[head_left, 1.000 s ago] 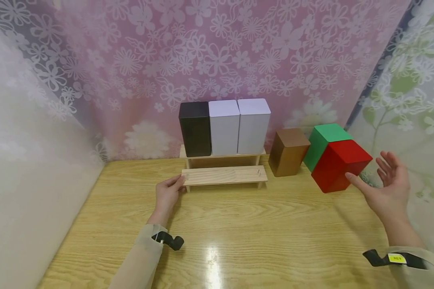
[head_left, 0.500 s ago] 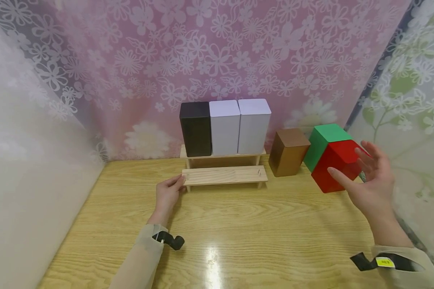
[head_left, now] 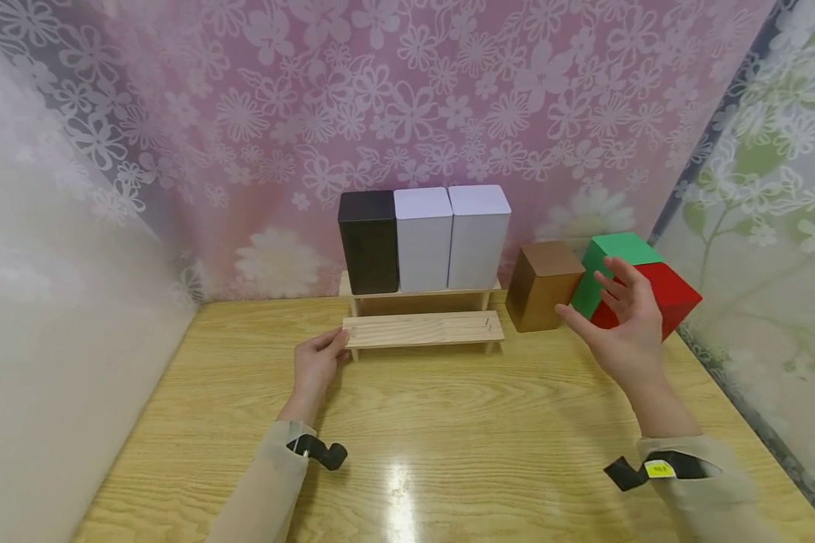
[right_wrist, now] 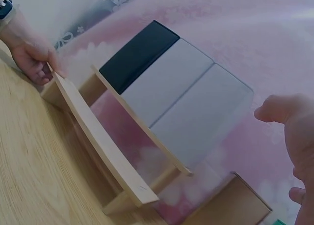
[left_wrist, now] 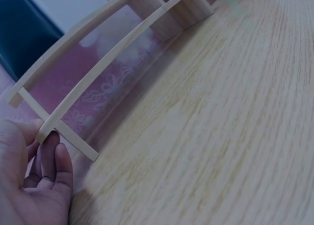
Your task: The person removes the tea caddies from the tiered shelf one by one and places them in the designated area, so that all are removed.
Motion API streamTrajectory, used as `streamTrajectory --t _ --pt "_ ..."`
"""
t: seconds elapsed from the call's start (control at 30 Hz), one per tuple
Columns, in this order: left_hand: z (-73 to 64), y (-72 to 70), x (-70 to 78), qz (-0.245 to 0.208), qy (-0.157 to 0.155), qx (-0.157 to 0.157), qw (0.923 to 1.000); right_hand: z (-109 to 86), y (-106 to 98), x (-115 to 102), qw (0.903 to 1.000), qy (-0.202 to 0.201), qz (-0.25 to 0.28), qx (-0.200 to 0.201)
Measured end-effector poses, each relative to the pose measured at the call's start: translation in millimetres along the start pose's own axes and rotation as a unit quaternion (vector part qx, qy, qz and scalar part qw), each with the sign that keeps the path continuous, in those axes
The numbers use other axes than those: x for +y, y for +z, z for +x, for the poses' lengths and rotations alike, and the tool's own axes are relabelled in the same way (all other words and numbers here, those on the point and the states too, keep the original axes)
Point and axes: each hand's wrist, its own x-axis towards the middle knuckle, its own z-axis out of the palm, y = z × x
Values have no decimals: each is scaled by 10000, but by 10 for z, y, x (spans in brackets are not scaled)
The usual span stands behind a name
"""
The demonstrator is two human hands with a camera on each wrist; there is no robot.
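Observation:
A two-tier wooden rack stands near the back of the table. My left hand pinches the left end of its lower shelf, thumb on top and fingers beneath, as the left wrist view confirms. On the upper shelf a black box and two white boxes, one in the middle and one at the right, stand side by side. Holding nothing, my right hand is raised with its fingers spread. It is in front of a red box and near a brown box, partly hiding the red one.
A green box stands behind the red one, partly covered by it. Flowered cloth hangs right behind the rack and boxes. Pale side walls flank the wooden table.
My right hand has moved left, from the right side of the red box to in front of it. My left hand keeps hold of the shelf end, and the boxes have stayed put.

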Motion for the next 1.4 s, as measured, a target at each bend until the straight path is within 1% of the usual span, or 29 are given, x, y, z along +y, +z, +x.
streamTrajectory --t 0.17,0.37,0.5,0.63,0.83,1.07,1.17,1.4 --pt "-9 9 21 20 35 0 10000 45 233 -37 9999 -24 101 -88" --pt "-10 17 35 36 -6 19 10000 86 489 -79 9999 55 -24 -103" --pt "13 5 18 40 -11 26 10000 132 660 -86 10000 -42 20 -75" --pt "14 -6 22 31 -51 45 10000 190 844 -76 9999 -143 8 2" --pt "-4 -3 39 27 -102 24 9999 289 1106 -74 9997 -70 -95 229" --pt "1 0 26 10 -90 67 9999 395 1352 -86 9987 -106 29 497" --pt "3 1 27 7 -82 90 9999 446 1442 -92 9984 -45 111 552" --pt "5 5 34 -39 -121 94 9999 531 1614 -98 9973 299 376 555"
